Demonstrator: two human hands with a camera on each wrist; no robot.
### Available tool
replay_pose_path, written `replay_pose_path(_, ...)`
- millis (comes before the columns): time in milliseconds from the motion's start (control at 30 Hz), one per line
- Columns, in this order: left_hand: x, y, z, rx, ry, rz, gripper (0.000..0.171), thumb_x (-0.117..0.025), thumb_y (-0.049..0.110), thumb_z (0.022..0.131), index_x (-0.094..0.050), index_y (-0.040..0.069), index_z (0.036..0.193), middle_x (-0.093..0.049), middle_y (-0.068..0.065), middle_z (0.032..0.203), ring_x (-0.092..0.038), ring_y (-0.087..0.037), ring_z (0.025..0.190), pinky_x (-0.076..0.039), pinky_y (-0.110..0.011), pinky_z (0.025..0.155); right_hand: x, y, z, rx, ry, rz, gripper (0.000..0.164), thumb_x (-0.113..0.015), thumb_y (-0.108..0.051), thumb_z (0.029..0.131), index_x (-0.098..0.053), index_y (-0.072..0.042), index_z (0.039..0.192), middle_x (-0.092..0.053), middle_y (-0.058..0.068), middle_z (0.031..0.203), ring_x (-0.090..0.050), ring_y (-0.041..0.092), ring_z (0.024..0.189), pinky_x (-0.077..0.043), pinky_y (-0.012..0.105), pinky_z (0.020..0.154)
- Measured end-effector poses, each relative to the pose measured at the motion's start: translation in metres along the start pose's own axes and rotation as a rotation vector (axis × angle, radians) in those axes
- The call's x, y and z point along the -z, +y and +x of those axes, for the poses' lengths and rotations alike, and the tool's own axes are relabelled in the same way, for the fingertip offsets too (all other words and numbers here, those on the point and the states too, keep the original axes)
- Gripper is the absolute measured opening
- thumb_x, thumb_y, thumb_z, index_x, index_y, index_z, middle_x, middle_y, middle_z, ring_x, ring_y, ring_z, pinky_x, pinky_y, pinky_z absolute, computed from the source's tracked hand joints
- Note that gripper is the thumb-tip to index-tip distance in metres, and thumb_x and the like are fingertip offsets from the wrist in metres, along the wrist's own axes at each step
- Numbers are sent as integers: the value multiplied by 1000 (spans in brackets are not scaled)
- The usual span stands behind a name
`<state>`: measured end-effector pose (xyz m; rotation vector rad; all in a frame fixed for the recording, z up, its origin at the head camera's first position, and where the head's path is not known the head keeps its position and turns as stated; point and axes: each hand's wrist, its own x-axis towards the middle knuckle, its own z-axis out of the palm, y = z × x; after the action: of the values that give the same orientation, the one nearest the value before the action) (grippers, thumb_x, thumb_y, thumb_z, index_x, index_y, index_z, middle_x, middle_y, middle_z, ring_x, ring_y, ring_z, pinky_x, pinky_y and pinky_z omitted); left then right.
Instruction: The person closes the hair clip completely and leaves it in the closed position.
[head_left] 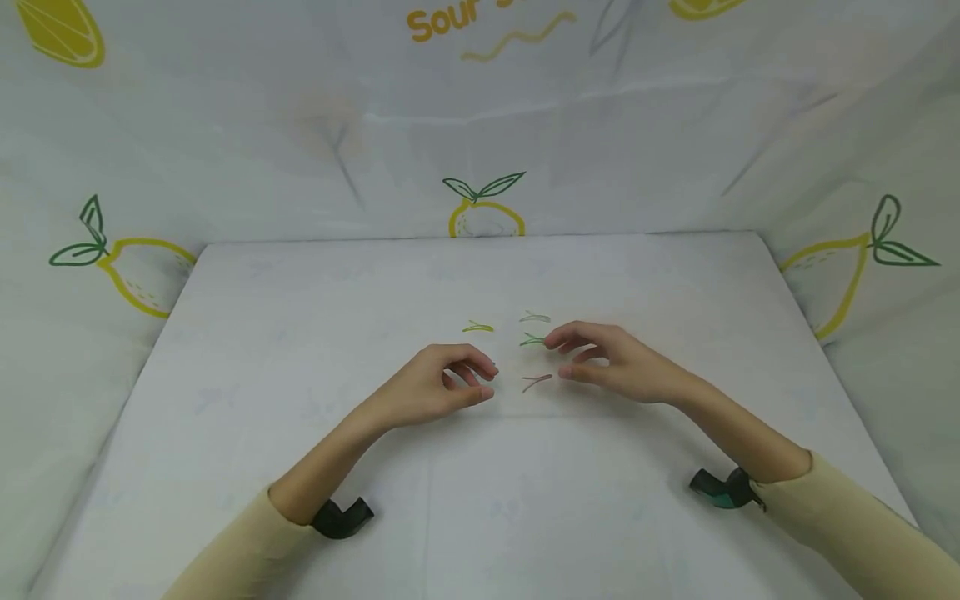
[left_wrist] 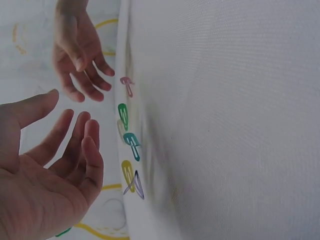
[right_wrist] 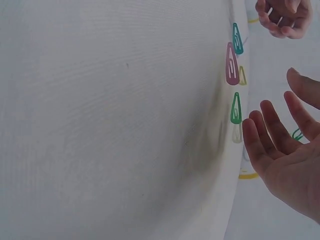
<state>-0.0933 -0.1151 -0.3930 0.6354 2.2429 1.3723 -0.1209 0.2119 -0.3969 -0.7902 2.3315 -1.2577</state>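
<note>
Several snap hair clips lie on the white table in front of me. In the head view, a yellow clip (head_left: 477, 327) lies just beyond my left hand (head_left: 442, 385), whose fingers are loosely curved around nothing. A teal clip (left_wrist: 132, 145) and a purple clip (left_wrist: 135, 187) show in the left wrist view; from the head they are largely hidden by that hand. My right hand (head_left: 618, 362) hovers with relaxed fingers, its index fingertip beside a green clip (head_left: 532, 340). A pale clip (head_left: 536, 317) lies beyond the green one. Nearer me is a pink clip (head_left: 537, 381), left of the right thumb.
White cloth covers the table (head_left: 480, 508). A lemon-printed curtain (head_left: 262, 158) rises along its back and both sides. Black devices (head_left: 342, 518) stick out at both sleeve cuffs, low over the table.
</note>
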Motion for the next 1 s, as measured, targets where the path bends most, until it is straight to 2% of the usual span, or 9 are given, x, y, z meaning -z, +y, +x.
replay_pose_path(200,-9,-1,4,53,34,21,26,-78,26,98,-78,11,119,-78,-5,121,-71,-12,99,-61,-29,89,-5,0,1,-18,-19,17,40,-77,-14,101,-67,-5,139,-71,11,139,-69,32,128,-55,47,112)
replay_pose_path(433,-23,2,10,60,18,55,28,-79,25,98,-77,11,122,-75,-2,123,-72,-9,98,-60,-27,87,-9,1,2,-23,-35,18,40,-78,-14,101,-67,-5,138,-71,11,139,-71,31,124,-57,43,109)
replay_pose_path(700,-33,-1,19,52,12,88,34,-79,23,98,-74,8,128,-77,-4,125,-73,-6,94,-57,-25,85,-13,5,2,-31,-52,39,38,-77,-13,101,-67,-4,137,-71,12,136,-71,32,122,-59,41,106)
replay_pose_path(900,-38,-5,25,66,5,54,36,-79,17,99,-70,5,131,-75,-9,125,-73,-8,79,-61,-27,71,-15,8,3,-65,-48,29,37,-78,-12,100,-69,-5,135,-74,11,132,-72,27,119,-59,35,104)
replay_pose_path(1000,-41,-7,28,94,-8,46,36,-78,16,99,-69,4,132,-75,-10,125,-73,-10,68,-60,-26,70,-16,9,4,-77,-47,21,37,-78,-11,99,-70,-4,135,-75,11,131,-73,26,119,-58,34,105)
